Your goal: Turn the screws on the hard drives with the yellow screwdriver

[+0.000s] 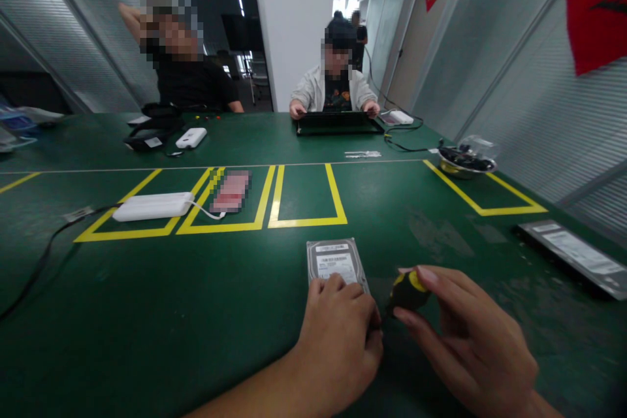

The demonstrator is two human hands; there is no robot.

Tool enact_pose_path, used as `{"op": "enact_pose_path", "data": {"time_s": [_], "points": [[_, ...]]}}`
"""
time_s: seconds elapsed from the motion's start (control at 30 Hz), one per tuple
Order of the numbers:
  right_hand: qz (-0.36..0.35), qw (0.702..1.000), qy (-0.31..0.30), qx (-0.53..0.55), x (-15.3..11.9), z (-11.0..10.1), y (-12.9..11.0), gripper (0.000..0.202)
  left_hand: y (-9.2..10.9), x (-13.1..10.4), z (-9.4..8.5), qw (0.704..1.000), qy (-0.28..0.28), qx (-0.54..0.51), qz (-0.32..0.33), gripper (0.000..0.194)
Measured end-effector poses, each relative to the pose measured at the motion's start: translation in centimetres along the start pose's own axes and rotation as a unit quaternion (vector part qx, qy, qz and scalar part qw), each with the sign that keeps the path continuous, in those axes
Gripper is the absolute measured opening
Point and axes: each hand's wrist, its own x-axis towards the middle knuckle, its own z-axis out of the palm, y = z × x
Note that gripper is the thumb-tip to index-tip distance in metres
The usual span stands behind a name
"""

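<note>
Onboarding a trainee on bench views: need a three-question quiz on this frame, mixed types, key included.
1. True or false: the left hand partly covers the flat, silver rectangular hard drive with white labels.

2. What do the right hand's fingers hold?
A) A long white plastic block
B) A stubby black-and-yellow handle
C) A red paper sign

3. Fill in: seen from the wearer, the round, shiny metal bowl with dark items in it stands farther away than that drive and to its ____.

Key: 1 true; 2 B; 3 right.
</note>
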Motion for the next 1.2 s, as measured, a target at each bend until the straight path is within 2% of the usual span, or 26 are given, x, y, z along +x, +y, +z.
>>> {"op": "enact_pose_path", "data": {"time_s": [0.63, 0.9, 1.2], "points": [[0.012, 1.000, -0.004, 0.006, -0.30, -0.01, 0.15, 0.064, -0.04, -0.01, 0.21, 1.000, 0.006, 0.003, -0.003, 0.008], [0.014, 0.998, -0.025, 0.049, -0.12, -0.23, 0.15, 0.065, -0.07, -0.05, 0.21, 1.000, 0.005, -0.004, 0.003, 0.005], [0.050, 0.993, -0.001, 0.102, -0.28, 0.26, 0.37, 0.061, -0.28, 0.17, -0.27, 1.000, -0.015, -0.004, 0.005, 0.002]]}}
